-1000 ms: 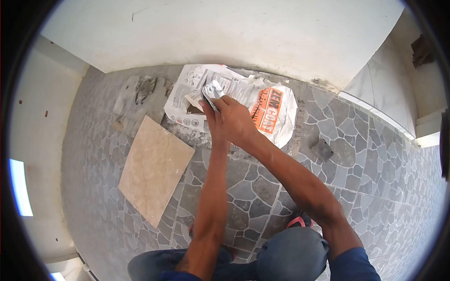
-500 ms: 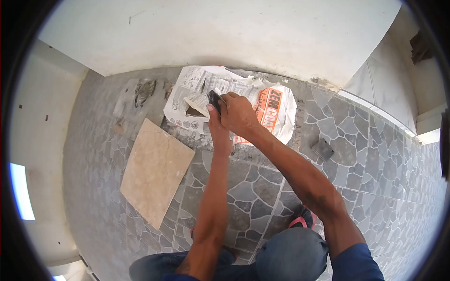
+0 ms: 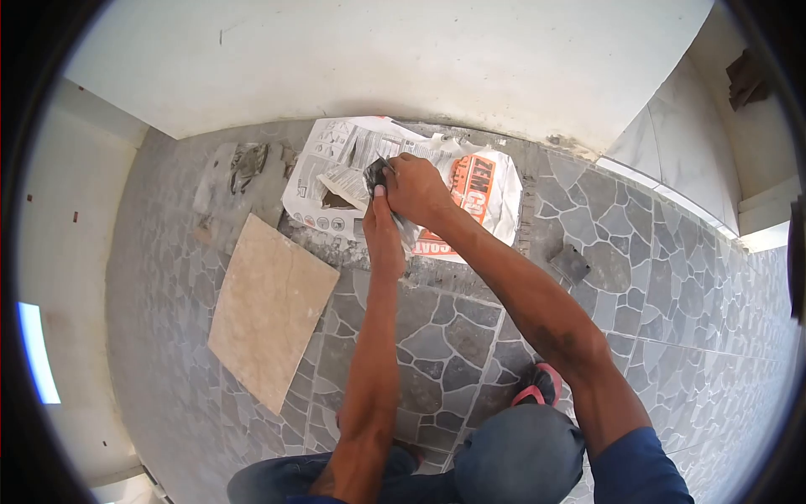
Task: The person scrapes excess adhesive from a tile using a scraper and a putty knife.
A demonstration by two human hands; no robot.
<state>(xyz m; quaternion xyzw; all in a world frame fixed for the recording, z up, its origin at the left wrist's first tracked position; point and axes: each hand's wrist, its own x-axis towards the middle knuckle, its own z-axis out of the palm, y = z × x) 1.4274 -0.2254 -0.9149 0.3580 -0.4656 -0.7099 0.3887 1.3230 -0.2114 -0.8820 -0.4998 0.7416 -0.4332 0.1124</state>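
From the head camera, the right hand [image 3: 417,189] is clenched round a small dark object [image 3: 374,174], held over the white bag [image 3: 491,197] that lies on the floor [image 3: 672,336] against the wall [image 3: 420,59]; the left hand [image 3: 383,233] sits just below, thumb tip touching the object, its fingers hidden, so I cannot tell its grip. A beige tile [image 3: 269,307] lies flat left of the arms, near the bag; a dark scrap [image 3: 571,262] lies right of the bag; a red sandal [image 3: 537,386] shows beside the knee.
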